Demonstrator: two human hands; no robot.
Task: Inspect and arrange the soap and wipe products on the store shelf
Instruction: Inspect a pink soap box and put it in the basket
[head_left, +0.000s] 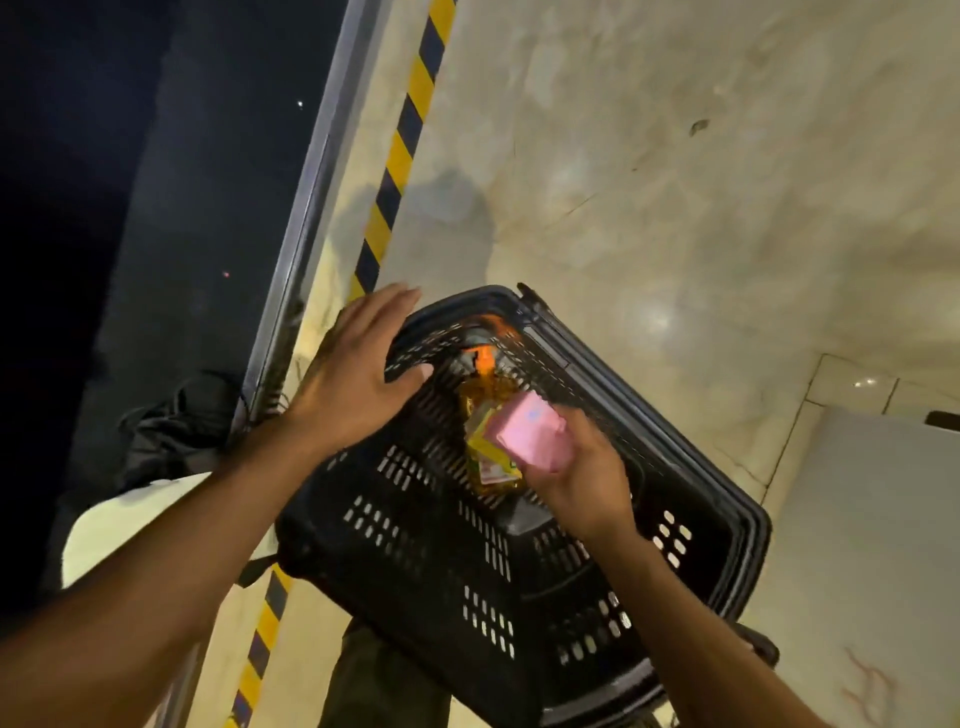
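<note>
Currently right hand (582, 478) grips a pink pack (530, 436) above the black basket (415, 545); yellow bottle (483, 395) lies in the basket, just beside that grip; left hand (353, 374) spread flat, fingers straight, at the rim.

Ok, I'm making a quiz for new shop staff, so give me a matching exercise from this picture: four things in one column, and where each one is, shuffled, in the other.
Things
1. pink packet
2. bottle with an orange cap
3. left hand
4. striped tape

Places
A. stuck along the floor
B. lying inside the black basket
C. fingers straight, over the basket's rim
D. held in the right hand

Pairs: 1-D, 2-B, 3-C, 4-A
</note>
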